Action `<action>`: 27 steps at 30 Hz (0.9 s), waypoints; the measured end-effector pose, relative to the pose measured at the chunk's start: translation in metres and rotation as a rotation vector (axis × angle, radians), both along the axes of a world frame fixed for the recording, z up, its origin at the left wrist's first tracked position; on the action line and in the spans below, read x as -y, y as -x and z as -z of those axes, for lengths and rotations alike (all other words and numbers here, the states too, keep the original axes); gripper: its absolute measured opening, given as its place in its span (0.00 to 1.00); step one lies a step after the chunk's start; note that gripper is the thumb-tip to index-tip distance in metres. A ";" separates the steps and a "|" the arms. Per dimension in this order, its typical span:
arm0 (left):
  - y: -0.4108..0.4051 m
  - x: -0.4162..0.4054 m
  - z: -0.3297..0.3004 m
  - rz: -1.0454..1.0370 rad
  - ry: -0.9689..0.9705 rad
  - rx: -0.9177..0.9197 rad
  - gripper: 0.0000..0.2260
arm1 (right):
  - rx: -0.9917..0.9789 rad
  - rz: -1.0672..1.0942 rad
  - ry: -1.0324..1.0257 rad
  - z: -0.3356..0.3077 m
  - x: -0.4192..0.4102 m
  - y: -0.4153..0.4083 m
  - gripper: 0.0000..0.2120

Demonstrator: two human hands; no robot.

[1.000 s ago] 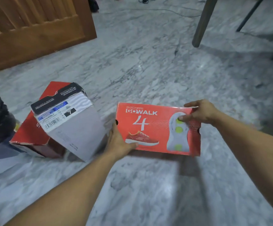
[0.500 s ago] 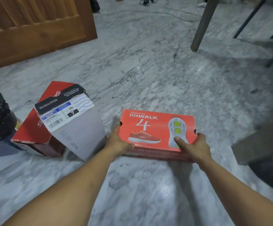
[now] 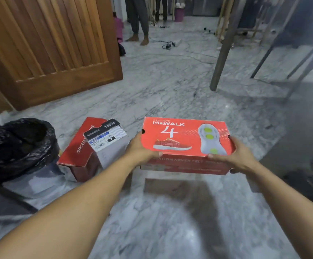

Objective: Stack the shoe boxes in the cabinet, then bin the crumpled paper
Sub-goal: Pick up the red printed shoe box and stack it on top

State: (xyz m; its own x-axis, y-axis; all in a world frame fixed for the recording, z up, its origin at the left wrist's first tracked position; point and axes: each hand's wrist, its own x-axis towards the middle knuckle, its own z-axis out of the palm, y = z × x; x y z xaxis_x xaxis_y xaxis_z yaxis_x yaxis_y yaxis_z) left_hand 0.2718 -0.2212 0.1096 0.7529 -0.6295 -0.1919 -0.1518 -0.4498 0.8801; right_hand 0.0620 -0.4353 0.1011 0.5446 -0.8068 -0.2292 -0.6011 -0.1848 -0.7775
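Note:
An orange GOwalk shoe box [image 3: 183, 139] hangs level above the marble floor. My left hand [image 3: 139, 149] grips its left end and my right hand [image 3: 235, 156] grips its right end. The box's shadow lies on the floor below it. To the left, a grey shoe box [image 3: 110, 144] with a size label leans on a dark red shoe box [image 3: 81, 146] that rests on the floor. A bin lined with a black bag [image 3: 19, 146] stands at the far left. I see no crumpled paper and no cabinet interior.
A slatted wooden door [image 3: 49, 49] stands open at the back left. Table and chair legs [image 3: 222, 53] rise at the right. A person's bare feet [image 3: 138, 39] and cables [image 3: 168, 44] are on the floor at the back. A dark object [image 3: 301, 186] lies at right.
Both hands have lifted the orange box off the floor and towards me. My right hand shifted from the box's far corner to its near right end. The view has tilted up.

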 end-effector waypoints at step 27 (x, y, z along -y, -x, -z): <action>0.033 -0.409 -0.201 -0.462 0.026 0.111 0.36 | 0.149 -0.717 0.128 -0.233 -0.283 -0.062 0.42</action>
State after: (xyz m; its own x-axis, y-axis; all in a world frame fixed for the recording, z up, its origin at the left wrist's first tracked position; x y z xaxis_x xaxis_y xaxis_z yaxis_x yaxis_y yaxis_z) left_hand 0.2392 0.1875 0.3109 0.9703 -0.2270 -0.0831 -0.0344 -0.4701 0.8820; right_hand 0.1240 -0.1525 0.3336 0.9655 -0.2573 -0.0400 -0.1889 -0.5868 -0.7874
